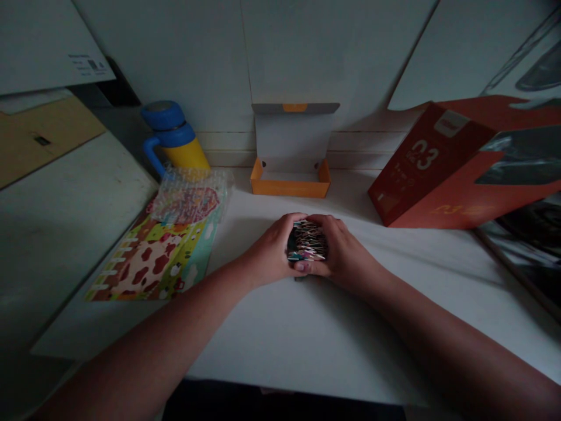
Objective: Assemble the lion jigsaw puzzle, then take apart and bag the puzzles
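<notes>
Both hands wrap around a tight bundle of thin pointed sticks, which look like coloured pencils (309,240), above the white table. My left hand (278,248) closes on the bundle's left side. From the right, my right hand (346,251) grips it, with the thumb across the near side. Tan, pink and teal tips show between the hands; the lower part is hidden by the fingers. Just beyond the hands stands an orange cardboard box (290,188) with its lid raised and a pale inside.
At left lies a colourful cow-print sheet (149,266) with bubble wrap (188,196) on it. A yellow and blue jug (186,153) stands behind. A large red-orange box (438,169) is at right. The white table (263,339) ends at its near edge.
</notes>
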Motion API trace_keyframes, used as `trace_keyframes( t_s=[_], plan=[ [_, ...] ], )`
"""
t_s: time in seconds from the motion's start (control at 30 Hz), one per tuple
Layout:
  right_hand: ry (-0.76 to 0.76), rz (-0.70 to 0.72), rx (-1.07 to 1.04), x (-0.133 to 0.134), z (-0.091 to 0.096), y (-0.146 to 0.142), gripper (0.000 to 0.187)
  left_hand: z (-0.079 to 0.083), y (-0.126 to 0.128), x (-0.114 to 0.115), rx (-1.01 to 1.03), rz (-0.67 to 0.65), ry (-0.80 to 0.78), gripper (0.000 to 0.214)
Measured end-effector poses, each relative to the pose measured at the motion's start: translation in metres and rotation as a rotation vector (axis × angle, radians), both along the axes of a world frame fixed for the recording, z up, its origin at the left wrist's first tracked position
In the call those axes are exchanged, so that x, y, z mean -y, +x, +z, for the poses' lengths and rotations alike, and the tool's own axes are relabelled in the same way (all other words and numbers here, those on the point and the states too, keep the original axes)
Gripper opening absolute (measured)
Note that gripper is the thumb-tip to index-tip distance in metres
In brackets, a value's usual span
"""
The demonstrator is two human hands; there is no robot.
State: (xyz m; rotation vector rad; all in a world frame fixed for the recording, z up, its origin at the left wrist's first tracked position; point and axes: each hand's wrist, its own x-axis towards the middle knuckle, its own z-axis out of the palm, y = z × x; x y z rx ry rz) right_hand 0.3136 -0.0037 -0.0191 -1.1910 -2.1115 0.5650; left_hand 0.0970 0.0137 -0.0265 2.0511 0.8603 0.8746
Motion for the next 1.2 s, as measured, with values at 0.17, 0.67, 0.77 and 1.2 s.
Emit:
trace_keyframes(
  t_s=[0.17, 0.67, 0.77, 1.2],
  plan=[
    [-0.016, 0.042, -0.068, 0.001, -0.002, 0.0, 0.095, -0.001, 0.0, 0.002, 0.011, 0.003, 0.094, 0.096],
    [-0.13, 0.173, -0.146, 0.006, 0.002, -0.004, 0.105, -0.011, 0.004, -0.003, -0.073, -0.07, 0.191, 0.125],
    [-0.153, 0.168, -0.098, 0.004, 0.003, 0.002, 0.102, -0.011, 0.002, -0.002, -0.083, -0.035, 0.154, 0.13],
    [-0.072, -0.053, -0.058, -0.005, 0.008, 0.009, 0.083, -0.004, -0.005, -0.003, -0.194, 0.011, 0.018, 0.153]
  ],
)
